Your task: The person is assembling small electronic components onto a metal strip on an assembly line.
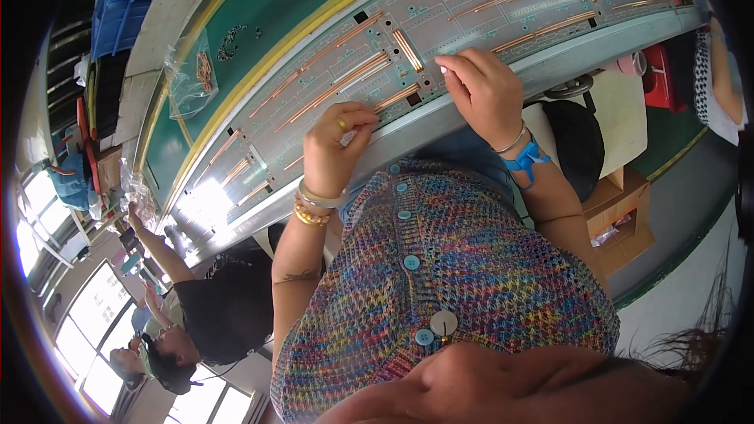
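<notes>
A long grey panel (353, 53), printed with teal markings, runs diagonally in front of me and carries groups of thin copper strips (408, 50). My left hand (336, 145) is closed in a pinch over the panel's near edge, its fingertips beside the left end of a short copper group (398, 97). What it pinches, if anything, is too small to make out. Farther right, my right hand (485, 93) hovers above the panel with thumb and index tips drawn together. A white speck shows at those fingertips, and I cannot tell whether it is a nail or a held piece.
Beyond the panel a green surface (259, 4) holds a clear bag (191, 78) with copper pieces and small dark parts (229, 42). A cardboard box (628, 216) and a black stool seat (572, 145) stand at right. Co-workers (224, 306) work at left; another person's arm (726, 82) shows far right.
</notes>
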A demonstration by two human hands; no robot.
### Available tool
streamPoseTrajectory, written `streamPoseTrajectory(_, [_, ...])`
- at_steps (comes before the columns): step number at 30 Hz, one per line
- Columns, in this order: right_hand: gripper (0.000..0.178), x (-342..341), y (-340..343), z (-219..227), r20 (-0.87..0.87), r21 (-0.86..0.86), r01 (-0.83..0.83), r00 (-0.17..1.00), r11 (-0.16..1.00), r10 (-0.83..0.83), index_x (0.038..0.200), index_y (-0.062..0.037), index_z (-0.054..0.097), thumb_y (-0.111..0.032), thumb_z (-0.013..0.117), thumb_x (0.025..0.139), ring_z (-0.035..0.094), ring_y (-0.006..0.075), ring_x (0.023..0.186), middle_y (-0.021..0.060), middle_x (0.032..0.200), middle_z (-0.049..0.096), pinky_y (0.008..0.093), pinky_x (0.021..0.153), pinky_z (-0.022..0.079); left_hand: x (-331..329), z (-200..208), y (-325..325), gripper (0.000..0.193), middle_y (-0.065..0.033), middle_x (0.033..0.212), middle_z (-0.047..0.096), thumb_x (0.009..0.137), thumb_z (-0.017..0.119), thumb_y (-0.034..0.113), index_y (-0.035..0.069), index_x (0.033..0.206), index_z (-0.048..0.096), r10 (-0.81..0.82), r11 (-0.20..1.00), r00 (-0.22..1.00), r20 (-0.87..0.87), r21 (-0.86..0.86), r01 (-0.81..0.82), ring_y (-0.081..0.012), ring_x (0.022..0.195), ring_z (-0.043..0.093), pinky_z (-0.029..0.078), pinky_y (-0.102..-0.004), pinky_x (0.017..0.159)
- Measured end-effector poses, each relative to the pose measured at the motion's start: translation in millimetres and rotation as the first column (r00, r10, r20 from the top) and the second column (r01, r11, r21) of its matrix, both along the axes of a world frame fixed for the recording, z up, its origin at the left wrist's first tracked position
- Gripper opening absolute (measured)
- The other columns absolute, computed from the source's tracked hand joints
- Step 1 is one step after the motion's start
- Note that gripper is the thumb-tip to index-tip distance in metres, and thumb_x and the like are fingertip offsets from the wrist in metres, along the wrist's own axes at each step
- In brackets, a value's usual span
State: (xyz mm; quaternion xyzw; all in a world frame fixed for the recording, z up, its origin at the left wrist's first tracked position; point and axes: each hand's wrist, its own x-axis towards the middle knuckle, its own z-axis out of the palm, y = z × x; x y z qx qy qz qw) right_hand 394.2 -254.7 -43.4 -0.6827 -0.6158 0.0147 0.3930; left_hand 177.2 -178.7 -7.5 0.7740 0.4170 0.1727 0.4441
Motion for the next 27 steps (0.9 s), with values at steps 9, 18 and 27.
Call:
streamPoseTrajectory(9, [0.02, 1, 0, -1, -0.027, 0.03, -0.012, 1.0, 0.999, 0.013, 0.093, -0.0091, 0.064, -0.004, 0.064, 0.074, 0.058, 0.0216, 0.071, 0.0034, 0.079, 0.059, 0.0317, 0.06, 0.047, 13, -9, -17, 0.013, -0.0044, 0.082, 0.067, 0.068, 0.07, 0.002, 0.008, 0.079, 0.065, 0.045, 0.933, 0.993, -0.107, 0.359, -0.003, -0.0228, 0.075, 0.063, 0.05, -0.0319, 0.067])
streamPoseTrajectory(18, [0.015, 0, -2, -4, -0.017, 0.053, -0.017, 1.0, 0.998, 0.018, 0.092, -0.0099, 0.062, -0.009, 0.063, 0.077, 0.057, 0.0211, 0.072, 0.0016, 0.079, 0.056, 0.0324, 0.059, 0.048, 17, -8, -18, 0.012, -0.0047, 0.078, 0.066, 0.069, 0.071, 0.002, 0.006, 0.079, 0.066, 0.029, 0.886, 0.987, -0.16, 0.462, 0.049, -0.0164, 0.068, 0.064, 0.05, -0.0274, 0.062])
streamPoseTrajectory(27, [0.018, 2, -2, -1, -0.032, 0.035, -0.016, 0.999, 0.999, 0.017, 0.094, -0.009, 0.064, -0.006, 0.063, 0.076, 0.059, 0.0211, 0.072, 0.0032, 0.08, 0.06, 0.031, 0.06, 0.048, 25, -6, -20, 0.013, -0.0053, 0.084, 0.062, 0.07, 0.068, 0.0, 0.006, 0.081, 0.066, -0.021, 0.842, 0.974, -0.224, 0.521, 0.138, -0.0232, 0.076, 0.059, 0.047, -0.0328, 0.065])
